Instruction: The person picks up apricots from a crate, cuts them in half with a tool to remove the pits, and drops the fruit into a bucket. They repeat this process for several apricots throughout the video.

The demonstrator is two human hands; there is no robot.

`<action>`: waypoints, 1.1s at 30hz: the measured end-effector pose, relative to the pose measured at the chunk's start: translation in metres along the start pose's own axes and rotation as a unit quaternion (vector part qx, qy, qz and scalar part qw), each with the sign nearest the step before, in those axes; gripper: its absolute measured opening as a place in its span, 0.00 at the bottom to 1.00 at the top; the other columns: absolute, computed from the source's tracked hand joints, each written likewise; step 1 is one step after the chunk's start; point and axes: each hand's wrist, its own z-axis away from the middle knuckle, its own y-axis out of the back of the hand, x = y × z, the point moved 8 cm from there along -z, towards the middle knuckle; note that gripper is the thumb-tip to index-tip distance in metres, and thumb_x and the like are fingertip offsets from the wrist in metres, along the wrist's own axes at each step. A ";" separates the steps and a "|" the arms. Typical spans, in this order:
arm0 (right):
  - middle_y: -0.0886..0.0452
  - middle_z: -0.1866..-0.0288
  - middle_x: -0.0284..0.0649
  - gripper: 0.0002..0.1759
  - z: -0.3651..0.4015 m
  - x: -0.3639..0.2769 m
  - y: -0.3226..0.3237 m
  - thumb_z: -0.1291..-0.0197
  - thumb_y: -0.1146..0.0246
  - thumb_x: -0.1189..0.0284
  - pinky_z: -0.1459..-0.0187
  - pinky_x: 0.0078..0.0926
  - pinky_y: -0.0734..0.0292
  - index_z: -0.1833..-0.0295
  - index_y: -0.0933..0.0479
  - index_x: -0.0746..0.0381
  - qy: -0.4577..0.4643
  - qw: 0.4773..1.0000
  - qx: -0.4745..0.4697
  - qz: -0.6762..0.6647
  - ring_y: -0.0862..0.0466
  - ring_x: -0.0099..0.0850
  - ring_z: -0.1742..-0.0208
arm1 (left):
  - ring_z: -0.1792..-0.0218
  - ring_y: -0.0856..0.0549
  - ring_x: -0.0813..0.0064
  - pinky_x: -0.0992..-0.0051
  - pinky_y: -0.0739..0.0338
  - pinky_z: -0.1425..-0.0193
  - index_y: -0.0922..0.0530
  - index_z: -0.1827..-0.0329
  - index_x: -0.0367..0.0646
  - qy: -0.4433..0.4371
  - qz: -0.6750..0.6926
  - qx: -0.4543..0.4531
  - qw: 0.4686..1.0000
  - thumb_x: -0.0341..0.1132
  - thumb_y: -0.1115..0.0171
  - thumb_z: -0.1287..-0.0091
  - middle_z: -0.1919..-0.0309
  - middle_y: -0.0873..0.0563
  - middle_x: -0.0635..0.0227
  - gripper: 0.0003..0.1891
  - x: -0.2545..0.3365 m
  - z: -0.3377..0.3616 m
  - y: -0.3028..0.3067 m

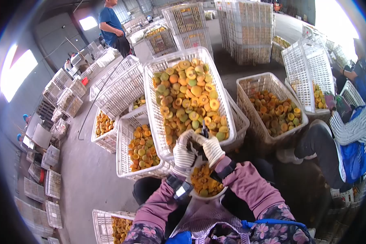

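Observation:
Both my hands wear white knit gloves and meet just above a white bowl [198, 197] on my lap, which holds orange fruit pieces. My right hand [214, 150] grips a small dark knife [204, 131] whose blade points up toward the crate. My left hand [184, 153] curls against the right one; what it holds is hidden between the gloves. Directly ahead, a large white plastic crate [150, 110] is tilted toward me. It is full of halved orange and green apricots [190, 97].
White crates of halved fruit stand on the concrete floor at left [126, 162], lower left [101, 221] and right [248, 87]. A seated person [345, 138] works at right. Another person in blue [112, 24] stands at the back. Stacked crates [248, 28] rise behind.

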 end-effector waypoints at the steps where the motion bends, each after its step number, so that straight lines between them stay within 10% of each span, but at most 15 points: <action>1: 0.19 0.66 0.31 0.11 -0.005 0.002 0.005 0.46 0.33 0.71 0.65 0.15 0.26 0.58 0.22 0.63 0.026 1.000 0.014 0.003 0.21 0.20 0.68 | 0.59 0.20 0.67 0.74 0.26 0.52 0.26 0.48 0.42 -0.022 -0.052 0.037 0.998 0.21 0.40 0.50 0.58 0.20 0.61 0.23 -0.005 -0.002 0.000; 6: 0.23 0.68 0.32 0.17 -0.031 -0.006 0.035 0.53 0.31 0.78 0.66 0.16 0.26 0.58 0.28 0.63 0.172 0.968 0.128 0.128 0.24 0.21 0.71 | 0.59 0.22 0.79 0.79 0.25 0.53 0.27 0.52 0.38 0.152 0.166 0.048 0.973 0.16 0.47 0.42 0.57 0.21 0.66 0.15 -0.036 -0.004 -0.016; 9: 0.24 0.68 0.35 0.17 -0.044 -0.021 0.050 0.50 0.32 0.74 0.65 0.25 0.27 0.55 0.28 0.63 0.097 0.979 0.141 0.110 0.25 0.27 0.69 | 0.53 0.22 0.67 0.69 0.26 0.45 0.31 0.51 0.44 0.203 0.507 0.099 0.832 0.26 0.45 0.38 0.50 0.23 0.60 0.12 -0.053 -0.016 -0.018; 13: 0.23 0.66 0.51 0.16 -0.022 -0.054 0.035 0.42 0.40 0.64 0.60 0.39 0.27 0.53 0.27 0.62 0.279 0.778 0.180 0.533 0.23 0.48 0.64 | 0.50 0.23 0.60 0.64 0.26 0.43 0.29 0.52 0.42 0.269 0.593 0.124 0.749 0.35 0.42 0.37 0.50 0.24 0.59 0.12 -0.047 -0.019 -0.014; 16: 0.23 0.70 0.58 0.18 -0.008 0.003 0.012 0.38 0.46 0.59 0.61 0.41 0.27 0.54 0.29 0.65 0.062 0.885 0.007 0.461 0.21 0.51 0.65 | 0.55 0.23 0.65 0.68 0.26 0.49 0.27 0.60 0.41 0.246 0.601 0.092 0.755 0.43 0.46 0.33 0.58 0.22 0.61 0.13 -0.037 -0.018 -0.019; 17: 0.22 0.68 0.56 0.16 0.001 0.008 0.007 0.37 0.46 0.63 0.65 0.39 0.28 0.55 0.30 0.67 0.117 0.811 0.000 0.573 0.22 0.52 0.64 | 0.59 0.22 0.69 0.72 0.26 0.55 0.27 0.63 0.40 0.274 0.643 0.076 0.711 0.46 0.50 0.31 0.62 0.22 0.63 0.16 -0.029 -0.016 -0.026; 25: 0.22 0.70 0.57 0.24 0.029 0.010 -0.018 0.39 0.49 0.63 0.68 0.47 0.28 0.41 0.39 0.66 0.064 0.750 -0.034 0.657 0.22 0.56 0.65 | 0.70 0.25 0.73 0.74 0.27 0.60 0.31 0.67 0.41 0.180 0.357 0.139 0.906 0.48 0.59 0.27 0.72 0.25 0.65 0.19 -0.029 0.001 -0.005; 33: 0.22 0.59 0.54 0.26 0.050 0.059 0.003 0.40 0.47 0.66 0.57 0.39 0.26 0.38 0.39 0.68 0.020 0.808 -0.092 0.581 0.22 0.50 0.60 | 0.77 0.29 0.76 0.77 0.32 0.71 0.36 0.74 0.43 0.144 0.361 -0.050 0.920 0.50 0.57 0.29 0.78 0.30 0.67 0.21 -0.004 0.006 -0.009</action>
